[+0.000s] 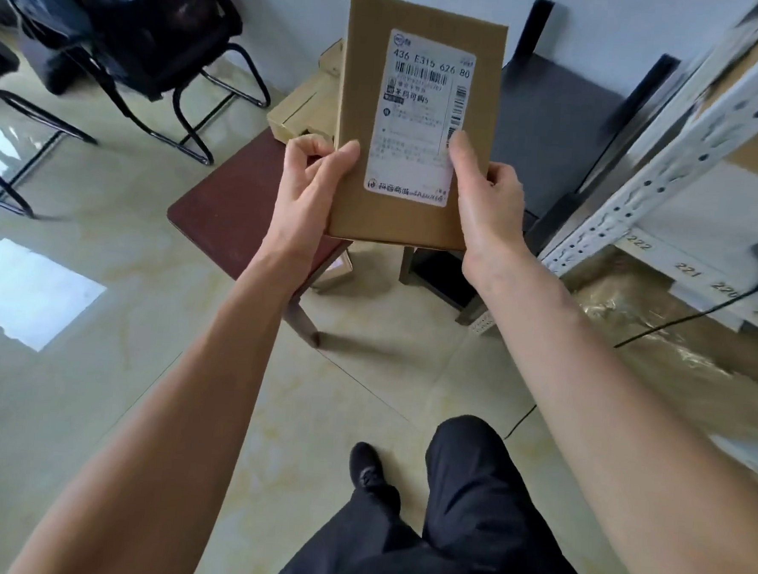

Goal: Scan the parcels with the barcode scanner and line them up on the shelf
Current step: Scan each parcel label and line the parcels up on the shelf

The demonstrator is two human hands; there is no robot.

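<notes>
Holding the parcel (418, 125) up in front of the body, both hands are sharing it: the left hand (306, 184) is pinching the near left edge with thumb on the face and fingers curled behind, while the right hand (485, 195) is gripping the near right edge, its thumb lying on the shipping label (423, 121). The box is flat brown cardboard, matte and sharp-cornered, its long axis running away from the hands, label facing the camera with barcodes near the far end. The shelf (668, 171), white perforated metal with numbered tags, is standing off to the right, so the right hand is the nearer one for placing. No scanner is plainly identifiable. Beyond the parcel, further boxes (304, 109) are sitting on a dark red stool (232, 198).
</notes>
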